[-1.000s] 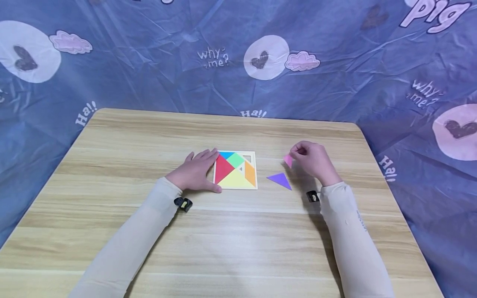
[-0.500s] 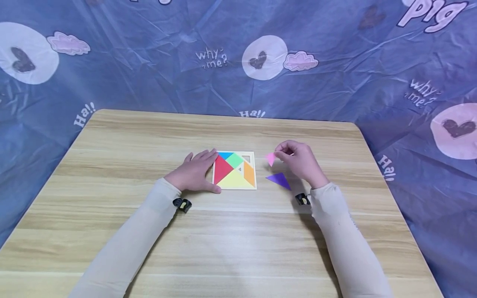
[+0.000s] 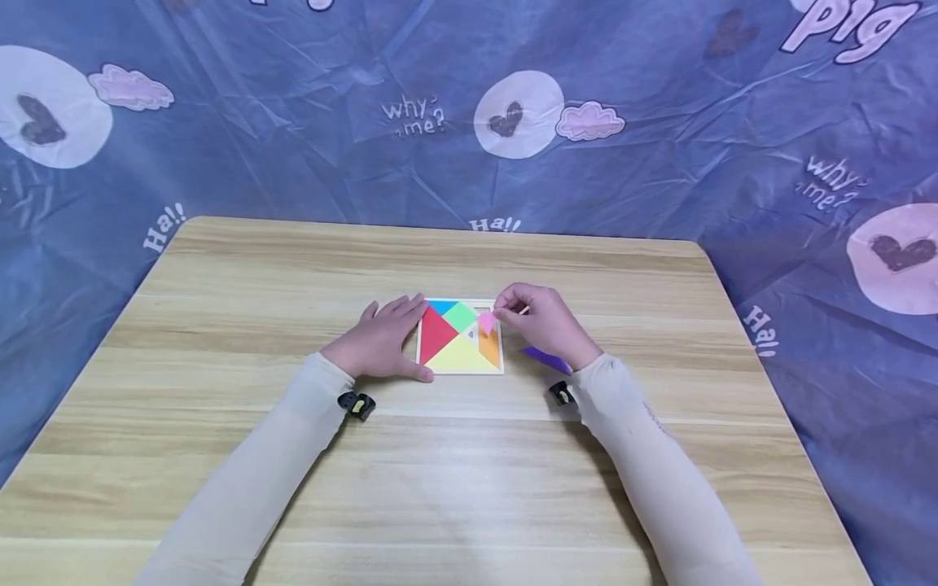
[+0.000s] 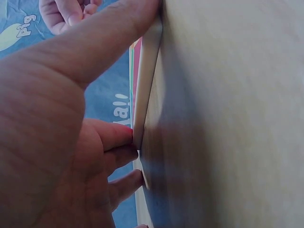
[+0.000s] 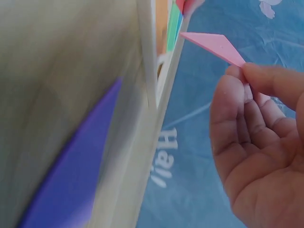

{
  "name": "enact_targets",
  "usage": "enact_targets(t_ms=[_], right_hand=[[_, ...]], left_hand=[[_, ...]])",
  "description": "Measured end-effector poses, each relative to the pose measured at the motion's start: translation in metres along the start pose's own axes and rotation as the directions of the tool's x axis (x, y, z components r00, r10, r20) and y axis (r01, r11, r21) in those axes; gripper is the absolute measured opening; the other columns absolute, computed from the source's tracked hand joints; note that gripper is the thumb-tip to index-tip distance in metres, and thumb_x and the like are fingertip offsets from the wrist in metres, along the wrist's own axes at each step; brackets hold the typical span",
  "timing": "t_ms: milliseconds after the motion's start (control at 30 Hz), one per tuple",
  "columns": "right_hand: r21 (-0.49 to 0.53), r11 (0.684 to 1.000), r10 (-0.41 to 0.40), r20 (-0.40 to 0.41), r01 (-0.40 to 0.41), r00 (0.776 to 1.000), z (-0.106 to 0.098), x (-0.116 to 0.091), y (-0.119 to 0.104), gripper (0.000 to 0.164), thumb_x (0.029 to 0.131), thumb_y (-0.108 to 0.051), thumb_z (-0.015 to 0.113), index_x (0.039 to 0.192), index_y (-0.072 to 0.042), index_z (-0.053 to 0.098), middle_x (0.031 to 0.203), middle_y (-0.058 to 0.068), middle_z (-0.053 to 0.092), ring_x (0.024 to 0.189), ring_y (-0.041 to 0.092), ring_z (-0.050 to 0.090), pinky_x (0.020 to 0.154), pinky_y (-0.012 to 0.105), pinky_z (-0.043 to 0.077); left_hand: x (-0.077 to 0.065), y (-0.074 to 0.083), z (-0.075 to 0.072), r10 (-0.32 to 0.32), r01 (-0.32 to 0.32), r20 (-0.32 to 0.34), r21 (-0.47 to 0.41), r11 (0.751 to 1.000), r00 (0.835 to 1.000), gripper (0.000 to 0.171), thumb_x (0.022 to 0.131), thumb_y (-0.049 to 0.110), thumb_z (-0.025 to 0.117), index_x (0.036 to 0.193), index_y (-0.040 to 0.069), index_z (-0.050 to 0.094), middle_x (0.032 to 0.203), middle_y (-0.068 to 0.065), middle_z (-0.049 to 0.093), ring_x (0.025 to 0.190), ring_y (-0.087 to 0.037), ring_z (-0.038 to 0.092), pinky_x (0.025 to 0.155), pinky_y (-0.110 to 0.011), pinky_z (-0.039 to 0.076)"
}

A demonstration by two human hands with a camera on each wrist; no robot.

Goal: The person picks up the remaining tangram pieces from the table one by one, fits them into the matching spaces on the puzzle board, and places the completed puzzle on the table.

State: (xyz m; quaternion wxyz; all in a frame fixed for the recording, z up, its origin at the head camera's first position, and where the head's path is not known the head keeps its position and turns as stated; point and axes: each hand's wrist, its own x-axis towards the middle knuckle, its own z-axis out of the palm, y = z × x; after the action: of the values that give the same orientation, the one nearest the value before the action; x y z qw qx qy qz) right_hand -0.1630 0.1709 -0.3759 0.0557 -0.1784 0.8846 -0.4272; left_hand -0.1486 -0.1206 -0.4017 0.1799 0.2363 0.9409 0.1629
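Observation:
A square tangram tray lies on the table, holding red, yellow, orange, green and blue pieces. My left hand rests along its left edge, thumb at the near corner and straight fingers at the far one. My right hand pinches a small pink triangle by one corner between thumb and forefinger. In the head view the pink piece overlaps the tray's right part, beside bare gaps. The right wrist view shows it tilted, apart from the tray.
A purple triangle lies on the wooden table right of the tray, partly hidden by my right wrist in the head view. A blue printed cloth hangs behind the table. Each wrist wears a small black camera.
My right hand has moved left with the pink triangle, from beside the purple triangle to over the tray's right part. My left hand has stayed at the tray's edge.

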Motion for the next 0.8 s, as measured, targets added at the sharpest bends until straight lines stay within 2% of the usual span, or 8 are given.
enact_targets(t_ms=[133,267,500,600,800], right_hand=[[0.051,0.995,0.080,0.099,-0.085,0.992,0.006,0.008,-0.004,0.006,0.098,-0.013,0.071,0.097,-0.008,0.073,0.089,0.009,0.069,0.080,0.028,0.063,0.069,0.031,0.053],[0.043,0.987,0.145,0.172,-0.155,0.974,0.010,0.015,-0.006,0.006,0.099,-0.014,0.070,0.096,-0.010,0.073,0.089,0.012,0.067,0.074,0.030,0.061,0.061,0.028,0.049],[-0.028,0.992,0.125,0.193,-0.122,0.973,0.019,0.027,-0.005,0.006,0.097,-0.013,0.071,0.096,-0.008,0.072,0.089,0.006,0.068,0.079,0.020,0.060,0.072,0.031,0.051],[-0.087,0.992,0.111,0.181,-0.096,0.977,0.024,0.031,-0.005,0.005,0.096,-0.011,0.071,0.095,-0.007,0.072,0.089,0.005,0.069,0.083,0.019,0.060,0.078,0.032,0.053],[-0.225,0.973,0.093,0.164,-0.054,0.982,0.029,0.034,-0.008,0.005,0.095,-0.010,0.071,0.092,-0.006,0.072,0.087,0.004,0.070,0.082,0.020,0.062,0.079,0.033,0.054]], left_hand=[[-0.001,0.000,0.000,-0.002,0.002,0.001,-0.006,1.000,1.000,0.125,0.077,0.071,0.078,0.167,0.010,0.015,0.174,-0.003,0.011,0.160,-0.030,0.010,0.124,-0.065,0.004],[-0.002,0.001,-0.001,0.000,0.000,0.002,-0.010,1.000,1.000,0.125,0.077,0.070,0.079,0.166,0.009,0.015,0.174,-0.004,0.011,0.160,-0.030,0.010,0.124,-0.066,0.004],[-0.002,0.002,-0.001,0.002,-0.002,0.010,0.002,1.000,1.000,0.125,0.078,0.070,0.077,0.167,0.010,0.014,0.174,-0.004,0.009,0.160,-0.030,0.009,0.124,-0.066,0.004],[-0.001,0.001,-0.001,0.001,-0.001,0.012,0.001,1.000,1.000,0.125,0.078,0.071,0.077,0.167,0.010,0.013,0.174,-0.003,0.008,0.160,-0.029,0.008,0.124,-0.065,0.004],[-0.001,0.000,-0.001,0.002,-0.002,0.012,-0.002,1.000,1.000,0.125,0.078,0.072,0.076,0.167,0.010,0.013,0.174,-0.003,0.008,0.160,-0.029,0.008,0.124,-0.065,0.004]])
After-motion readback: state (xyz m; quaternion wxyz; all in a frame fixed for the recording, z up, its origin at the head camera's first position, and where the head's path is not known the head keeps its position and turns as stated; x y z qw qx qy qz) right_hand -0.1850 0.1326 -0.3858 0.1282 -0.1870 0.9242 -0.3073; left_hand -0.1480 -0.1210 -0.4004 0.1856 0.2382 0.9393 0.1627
